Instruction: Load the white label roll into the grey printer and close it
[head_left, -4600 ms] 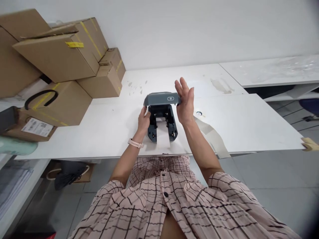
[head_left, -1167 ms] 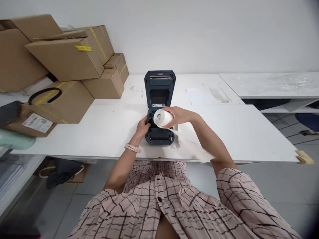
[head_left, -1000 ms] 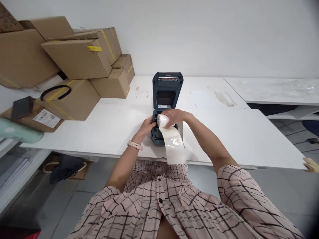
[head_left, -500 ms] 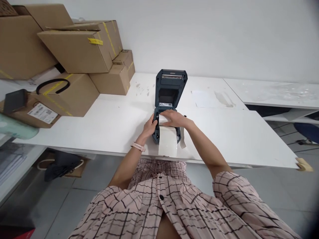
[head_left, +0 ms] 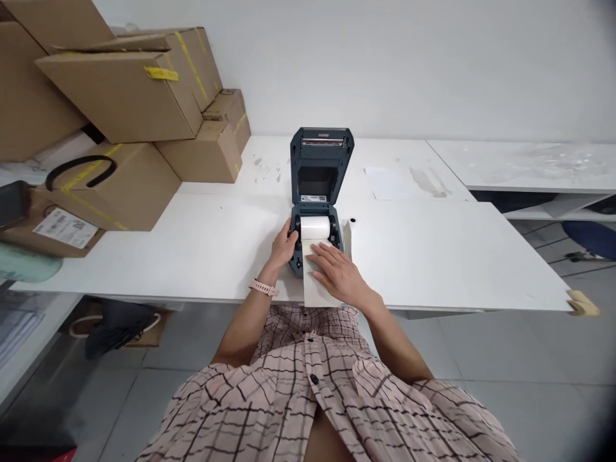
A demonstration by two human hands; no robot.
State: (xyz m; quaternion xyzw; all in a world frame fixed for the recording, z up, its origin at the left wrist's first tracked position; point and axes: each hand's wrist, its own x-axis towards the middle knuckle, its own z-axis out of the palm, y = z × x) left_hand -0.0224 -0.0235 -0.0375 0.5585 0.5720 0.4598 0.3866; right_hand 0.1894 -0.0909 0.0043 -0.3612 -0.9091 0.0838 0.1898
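Note:
A dark label printer (head_left: 322, 164) stands on the white table with its lid raised. Inside it sits a white label roll (head_left: 315, 227), and the label strip (head_left: 316, 294) runs forward over the table's front edge. My left hand (head_left: 283, 246) grips the printer's left side, thumb at the rim, the other fingers partly hidden. Flat on the strip, in front of the roll, lies my right hand (head_left: 338, 273) with its fingers stretched out. Close to the printer's right side is a smaller paper roll (head_left: 350, 232), partly behind my right hand.
Cardboard boxes (head_left: 129, 96) are stacked at the left of the white table (head_left: 433, 256). A black band (head_left: 79, 168) lies on one box. A paper sheet (head_left: 387, 184) is at the back right, and a blue chair (head_left: 594, 239) stands beyond the right edge.
My right hand has moved from the roll down onto the label strip and flattened, uncovering the roll. My left hand stays at the printer's left side. The view has shifted slightly.

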